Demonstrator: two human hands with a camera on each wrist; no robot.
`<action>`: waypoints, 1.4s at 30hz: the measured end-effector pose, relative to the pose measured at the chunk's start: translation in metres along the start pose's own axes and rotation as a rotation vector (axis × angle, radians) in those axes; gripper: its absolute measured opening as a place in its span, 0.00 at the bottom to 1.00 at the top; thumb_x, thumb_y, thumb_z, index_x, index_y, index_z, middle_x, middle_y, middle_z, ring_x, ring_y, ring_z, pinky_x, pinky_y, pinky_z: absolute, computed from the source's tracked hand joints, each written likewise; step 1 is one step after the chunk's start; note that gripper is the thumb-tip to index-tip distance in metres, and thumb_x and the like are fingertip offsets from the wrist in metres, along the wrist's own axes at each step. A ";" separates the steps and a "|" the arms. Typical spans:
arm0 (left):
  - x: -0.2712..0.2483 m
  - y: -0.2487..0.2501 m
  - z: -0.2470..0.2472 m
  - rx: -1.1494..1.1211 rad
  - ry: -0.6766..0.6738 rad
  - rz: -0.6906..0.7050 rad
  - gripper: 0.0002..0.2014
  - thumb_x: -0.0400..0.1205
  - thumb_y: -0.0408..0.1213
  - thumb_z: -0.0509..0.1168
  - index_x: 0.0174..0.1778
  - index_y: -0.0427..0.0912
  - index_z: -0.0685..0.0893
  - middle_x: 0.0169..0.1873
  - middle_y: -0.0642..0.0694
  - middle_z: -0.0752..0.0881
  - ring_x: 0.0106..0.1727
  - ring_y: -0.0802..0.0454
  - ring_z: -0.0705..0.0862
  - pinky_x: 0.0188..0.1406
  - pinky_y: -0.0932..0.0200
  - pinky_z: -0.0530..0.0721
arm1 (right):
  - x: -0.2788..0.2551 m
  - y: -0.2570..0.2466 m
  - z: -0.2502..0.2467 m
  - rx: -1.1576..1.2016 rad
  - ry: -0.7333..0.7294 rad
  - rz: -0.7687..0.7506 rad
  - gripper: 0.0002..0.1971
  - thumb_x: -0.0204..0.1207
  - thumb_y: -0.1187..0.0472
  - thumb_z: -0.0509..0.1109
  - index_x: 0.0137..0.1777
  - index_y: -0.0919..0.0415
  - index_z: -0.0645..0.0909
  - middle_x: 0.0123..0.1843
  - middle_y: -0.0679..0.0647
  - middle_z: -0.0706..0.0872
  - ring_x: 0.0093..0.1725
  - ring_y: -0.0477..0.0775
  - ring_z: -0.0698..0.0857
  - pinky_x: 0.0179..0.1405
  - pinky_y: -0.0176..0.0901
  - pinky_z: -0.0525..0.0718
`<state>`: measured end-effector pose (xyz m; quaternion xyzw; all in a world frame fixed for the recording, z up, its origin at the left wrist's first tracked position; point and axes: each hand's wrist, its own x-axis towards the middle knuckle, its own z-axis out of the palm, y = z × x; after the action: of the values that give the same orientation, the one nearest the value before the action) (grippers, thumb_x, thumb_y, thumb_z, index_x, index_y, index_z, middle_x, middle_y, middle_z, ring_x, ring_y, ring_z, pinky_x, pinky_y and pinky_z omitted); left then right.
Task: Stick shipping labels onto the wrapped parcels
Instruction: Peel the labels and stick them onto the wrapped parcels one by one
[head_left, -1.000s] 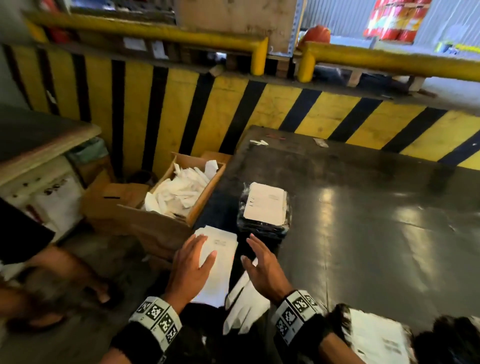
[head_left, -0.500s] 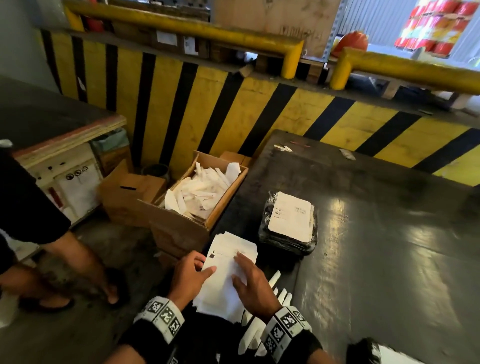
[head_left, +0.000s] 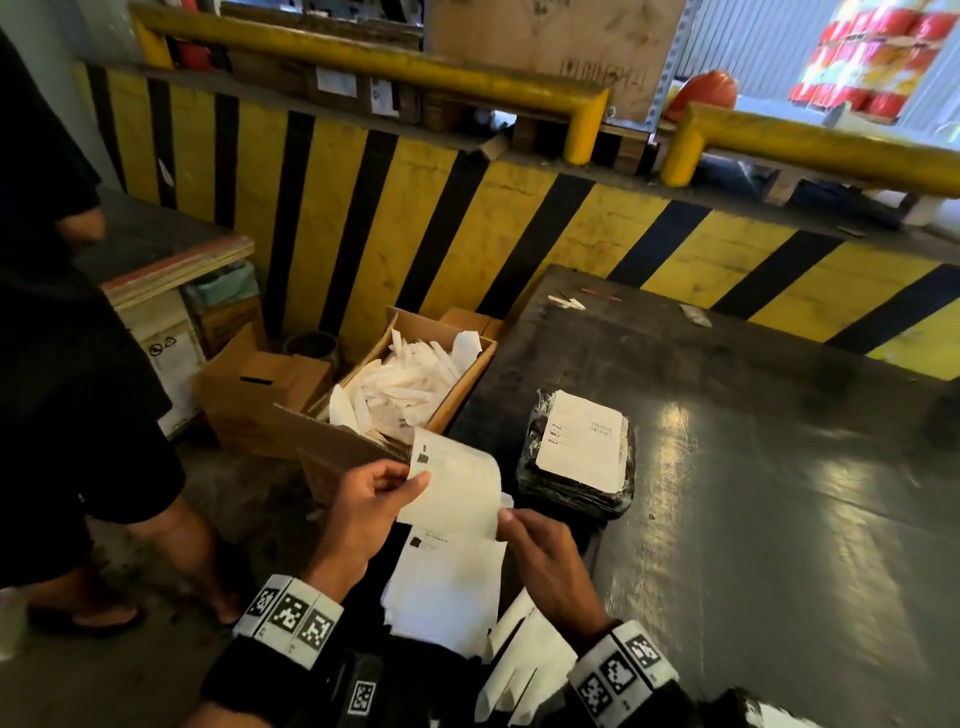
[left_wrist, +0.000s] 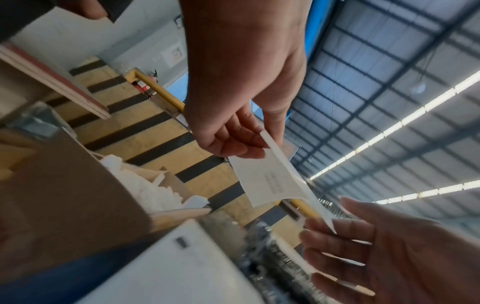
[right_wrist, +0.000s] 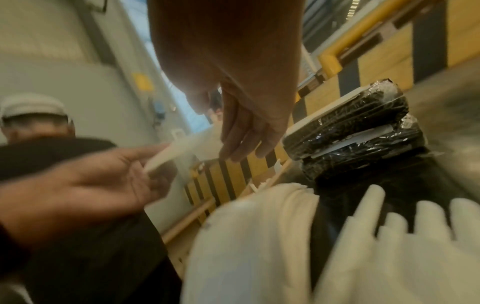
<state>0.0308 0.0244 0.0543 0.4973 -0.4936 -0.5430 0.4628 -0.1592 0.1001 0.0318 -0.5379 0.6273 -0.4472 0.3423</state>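
In the lower middle of the head view, the left hand (head_left: 363, 512) pinched the left edge of a white label (head_left: 457, 486) between thumb and fingers, its grip closed on the paper. The right hand (head_left: 545, 561) pinched the label's lower right corner with its fingertips, so the sheet curved upward between the two hands (the left wrist view showed it bowing in mid-air). Directly under it, a stack of labels (head_left: 447, 592) lay at the near left corner of the dark bench (head_left: 753, 493), and white backing strips (head_left: 524, 660) fanned out beside the stack toward the bottom of the frame.

Just right of the held label, in the centre of the frame, stood a pile of black wrapped parcels (head_left: 576, 483), the top one already bearing a white label (head_left: 579, 441). The right wrist view showed two such parcels stacked.

To the left of the bench, an open cardboard box (head_left: 358, 447) held crumpled white paper scraps (head_left: 410, 384). At the left edge of the frame stood another person (head_left: 78, 415) in dark clothes. A yellow and black striped wall (head_left: 415, 228) ran across the upper half.
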 end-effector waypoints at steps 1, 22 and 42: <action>-0.002 0.007 0.004 -0.051 0.002 -0.006 0.07 0.73 0.32 0.75 0.42 0.34 0.86 0.36 0.40 0.91 0.40 0.46 0.88 0.42 0.55 0.86 | -0.002 -0.010 -0.004 0.087 0.015 0.024 0.13 0.81 0.55 0.65 0.43 0.59 0.88 0.40 0.52 0.92 0.42 0.44 0.88 0.46 0.42 0.82; -0.025 0.047 0.066 0.197 -0.202 0.311 0.09 0.73 0.35 0.75 0.48 0.48 0.87 0.47 0.48 0.88 0.51 0.56 0.85 0.53 0.57 0.82 | -0.065 -0.079 -0.072 0.233 0.090 -0.022 0.09 0.75 0.62 0.68 0.47 0.67 0.86 0.43 0.59 0.92 0.45 0.54 0.90 0.50 0.47 0.87; -0.007 0.040 0.058 0.107 -0.184 0.097 0.06 0.82 0.36 0.64 0.44 0.38 0.83 0.39 0.41 0.87 0.41 0.50 0.83 0.40 0.59 0.80 | -0.050 -0.069 -0.101 0.101 0.236 0.002 0.10 0.75 0.68 0.64 0.32 0.63 0.80 0.26 0.52 0.82 0.28 0.48 0.80 0.30 0.39 0.79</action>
<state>-0.0259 0.0323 0.0961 0.4449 -0.5858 -0.5362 0.4140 -0.2164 0.1670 0.1300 -0.4632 0.6404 -0.5379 0.2933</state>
